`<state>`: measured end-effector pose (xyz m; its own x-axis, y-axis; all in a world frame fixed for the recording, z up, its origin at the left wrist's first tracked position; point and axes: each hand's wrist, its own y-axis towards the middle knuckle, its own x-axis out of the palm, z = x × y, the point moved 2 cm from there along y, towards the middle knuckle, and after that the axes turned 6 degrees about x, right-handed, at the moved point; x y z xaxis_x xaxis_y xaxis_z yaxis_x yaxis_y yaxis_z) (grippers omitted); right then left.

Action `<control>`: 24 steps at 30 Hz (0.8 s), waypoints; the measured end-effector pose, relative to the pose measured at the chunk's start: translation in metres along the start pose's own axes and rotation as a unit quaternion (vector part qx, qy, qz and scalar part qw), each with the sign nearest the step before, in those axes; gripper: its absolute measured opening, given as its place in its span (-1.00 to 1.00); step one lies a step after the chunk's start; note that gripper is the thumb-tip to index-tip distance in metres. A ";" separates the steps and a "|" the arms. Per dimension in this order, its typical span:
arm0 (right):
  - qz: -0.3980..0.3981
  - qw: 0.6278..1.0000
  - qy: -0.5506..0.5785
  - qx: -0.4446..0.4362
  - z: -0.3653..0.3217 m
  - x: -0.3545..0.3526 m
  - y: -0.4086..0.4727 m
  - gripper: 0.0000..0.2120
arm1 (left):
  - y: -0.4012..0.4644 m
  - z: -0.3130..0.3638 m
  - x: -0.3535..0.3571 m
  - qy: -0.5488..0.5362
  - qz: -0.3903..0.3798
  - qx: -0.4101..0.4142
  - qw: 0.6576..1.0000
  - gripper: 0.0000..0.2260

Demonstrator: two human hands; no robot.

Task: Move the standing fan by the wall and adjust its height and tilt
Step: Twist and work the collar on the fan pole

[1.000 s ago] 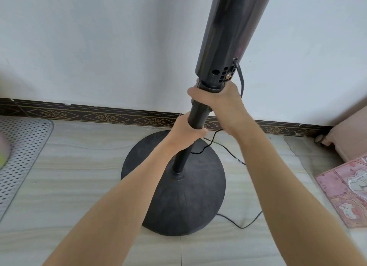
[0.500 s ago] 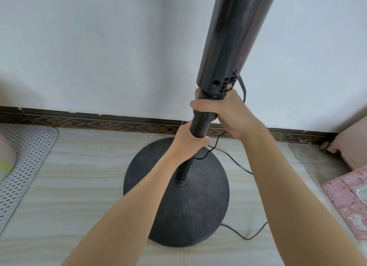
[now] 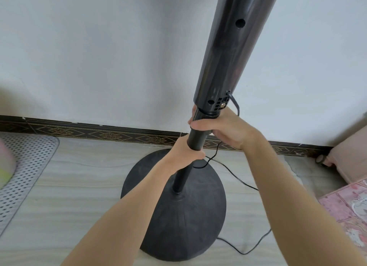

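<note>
The black standing fan stands close to the white wall, its wide upper column [image 3: 228,53] rising out of the top of the view. Its round base [image 3: 184,222] rests on the tiled floor. My right hand [image 3: 224,128] grips the pole just under the column's collar. My left hand [image 3: 186,150] grips the pole [image 3: 196,140] lower down, at the end of the thicker sleeve. The thin lower pole [image 3: 181,179] runs down to the base. The fan head is out of view.
The fan's black cord [image 3: 234,172] trails from the column across the floor to the right. A perforated grey mat [image 3: 25,166] lies at left. A pink patterned mat [image 3: 345,208] and a pinkish object [image 3: 349,152] are at right. A patterned skirting [image 3: 99,132] lines the wall.
The upper column has risen relative to the base, showing more pole between my hands. The view has tilted upward slightly. Both hands keep their grip.
</note>
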<state>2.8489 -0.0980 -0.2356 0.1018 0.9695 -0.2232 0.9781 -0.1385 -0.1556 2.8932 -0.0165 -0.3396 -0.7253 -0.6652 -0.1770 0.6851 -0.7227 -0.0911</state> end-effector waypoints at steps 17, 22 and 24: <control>-0.034 0.999 -0.012 0.003 0.000 -0.010 -0.008 -0.75 | 0.000 0.001 0.003 -0.001 0.012 0.008 1.000 -0.87; 0.254 0.966 0.009 -0.044 0.010 0.015 -0.021 -0.70 | 0.000 -0.002 0.006 -0.020 0.043 0.023 0.999 -0.85; 0.351 0.933 -0.024 -0.069 0.005 0.025 -0.022 -0.66 | 0.000 -0.003 0.007 -0.020 0.058 0.030 0.998 -0.85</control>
<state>2.8294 -0.0723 -0.2430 0.7215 0.6387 -0.2672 0.6878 -0.7056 0.1707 2.8885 -0.0207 -0.3436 -0.6444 -0.7509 -0.1444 0.7600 -0.6498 -0.0125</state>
